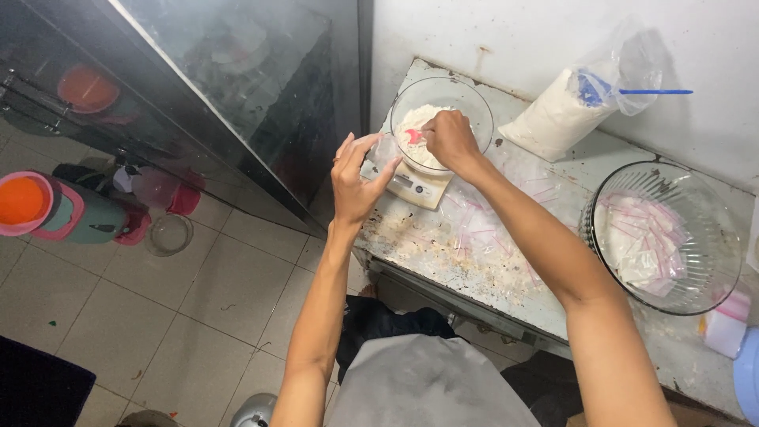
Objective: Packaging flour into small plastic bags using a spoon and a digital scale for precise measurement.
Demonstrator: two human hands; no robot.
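A: Right hand (pixel 451 138) is over the glass bowl (pixel 474 107) at upper centre, fist closed round a small pink scoop (pixel 413 136) in the white powder (pixel 415 119).

B: And the left hand (pixel 356 178)?

A: Just left of the bowl, pinching a small clear bag (pixel 385 149), fingers fanned upward.

B: Risk?

A: A floppy bag mouth could send powder onto the scale (pixel 415 186) beneath.
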